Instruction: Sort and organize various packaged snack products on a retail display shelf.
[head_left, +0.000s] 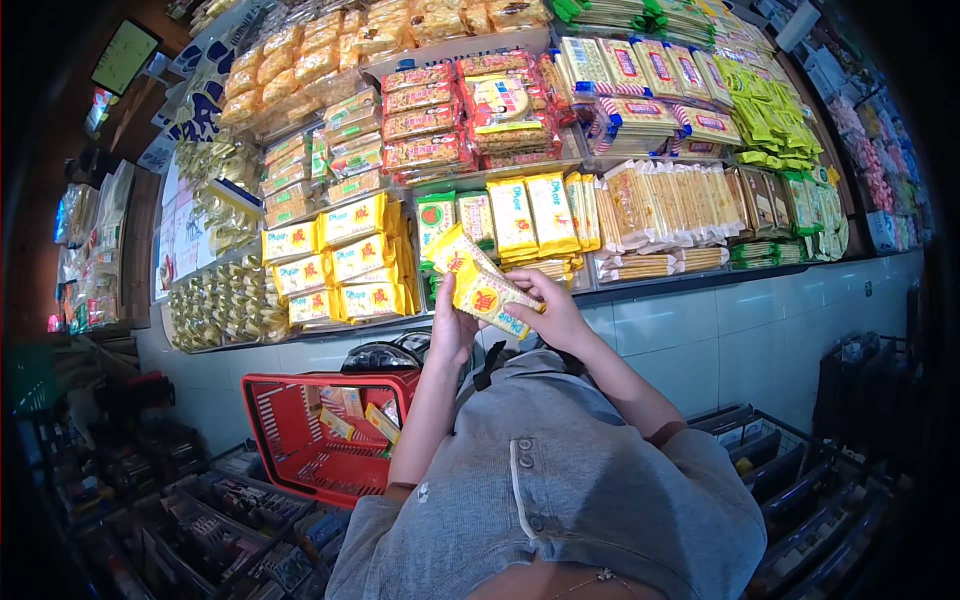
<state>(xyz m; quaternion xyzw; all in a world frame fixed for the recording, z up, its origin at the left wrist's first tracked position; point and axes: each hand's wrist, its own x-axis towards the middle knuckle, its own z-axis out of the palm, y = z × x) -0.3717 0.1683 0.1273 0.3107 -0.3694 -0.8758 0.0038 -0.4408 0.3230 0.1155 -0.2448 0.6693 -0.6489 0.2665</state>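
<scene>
In front of my body, two yellow-and-white snack packets overlap in my hands, printed with red characters. My left hand grips their left side, its thumb along the edge. On the right side, my right hand pinches the lower packet's end, with the thumb on top. Just beyond the hands, similar yellow packets stand upright in a display bin. To their left is a bin of stacked yellow packets, and a green packet shows partly behind the held ones.
A red plastic shopping basket sits at lower left with several packets inside. Wrapped biscuits and red-wrapped snack bars fill neighbouring bins. Dark wire racks flank my right side. A light tiled floor runs along the display.
</scene>
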